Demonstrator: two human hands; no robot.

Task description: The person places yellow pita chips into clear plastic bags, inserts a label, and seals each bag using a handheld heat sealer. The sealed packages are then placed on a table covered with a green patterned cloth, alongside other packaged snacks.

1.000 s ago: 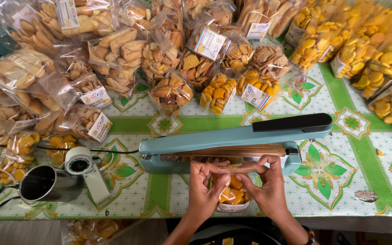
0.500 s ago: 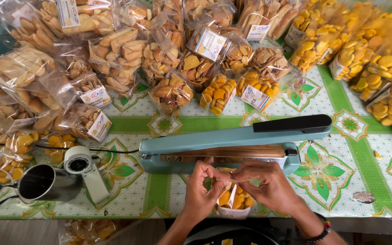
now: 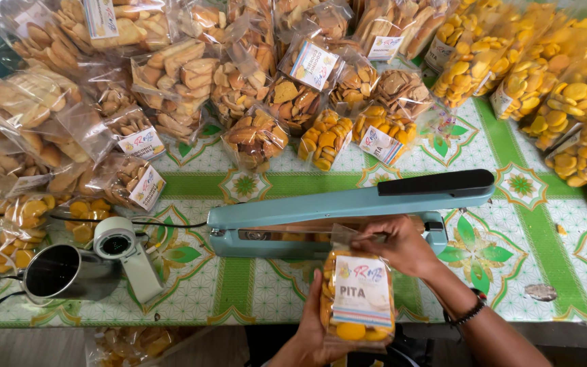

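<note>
We grip a clear bag of yellow biscuits (image 3: 360, 299) at the near edge of the surface (image 3: 511, 285), our left hand (image 3: 310, 326) closed around its lower left side and our right hand (image 3: 402, 246) pinching its open top edge just in front of the light blue heat sealer (image 3: 348, 211), whose black-handled arm stands raised. To the left of the sealer sit a white tape dispenser (image 3: 120, 248) and a metal cup (image 3: 59, 272), and beyond it the surface is piled with many sealed bags of biscuits (image 3: 253, 88), brown to the left and yellow to the right.
</note>
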